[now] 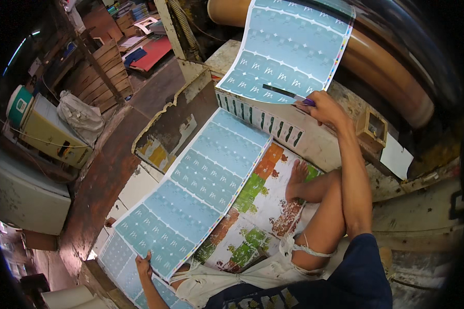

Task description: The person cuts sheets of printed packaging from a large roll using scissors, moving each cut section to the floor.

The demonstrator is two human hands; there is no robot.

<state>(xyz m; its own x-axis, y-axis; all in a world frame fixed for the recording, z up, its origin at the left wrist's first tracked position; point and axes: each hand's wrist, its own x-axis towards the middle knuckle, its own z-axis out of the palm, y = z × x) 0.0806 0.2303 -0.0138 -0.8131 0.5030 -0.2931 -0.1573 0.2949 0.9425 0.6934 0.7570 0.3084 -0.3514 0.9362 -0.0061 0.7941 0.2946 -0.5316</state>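
Observation:
My right hand [326, 109] is closed on the purple handle of a long dark-bladed tool [280, 91]; I cannot tell its exact kind. The blade lies across the lower edge of a blue-green printed sheet [288, 49], which curves down from a large roller at the top. My left hand [144, 265] pinches the near left edge of another blue-green printed sheet [191, 180]. That long sheet slopes from below the machine's ledge toward my lap, beside my bare leg. Further blue-green sheets [119, 262] lie beneath its near end.
The dark metal roller [392, 31] fills the upper right. A small wooden box [371, 129] and a white card [396, 157] sit on the ledge. A colourful printed board [252, 198] lies under my foot. At left are a worn metal panel [172, 121], a white sack [78, 116] and containers.

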